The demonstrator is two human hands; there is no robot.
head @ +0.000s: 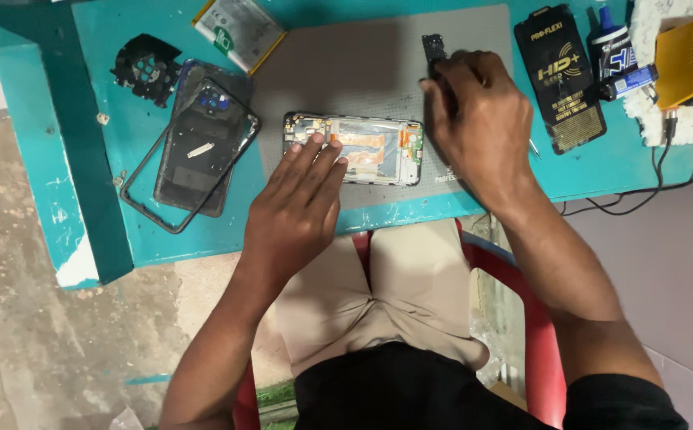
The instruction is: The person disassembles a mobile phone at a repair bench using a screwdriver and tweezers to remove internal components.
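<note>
Opened phone (pixel 354 149), a flat rectangle with bare metal parts and orange ribbon inside, lies on the grey rubber mat (pixel 362 72) on the teal counter (pixel 123 159). Left hand (pixel 299 207) rests flat, fingers open, on it. Right hand (pixel 474 119) pinches a small dark part (pixel 433 46) beside it.

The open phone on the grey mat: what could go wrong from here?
1. The left hand rests its fingers on the phone, right by the bare orange cable; pressing there might damage it.
2. The right hand seems to hold a small black part at its fingertips; it might slip and fall.
3. The frame overhangs the table edge and might be knocked off.
</note>
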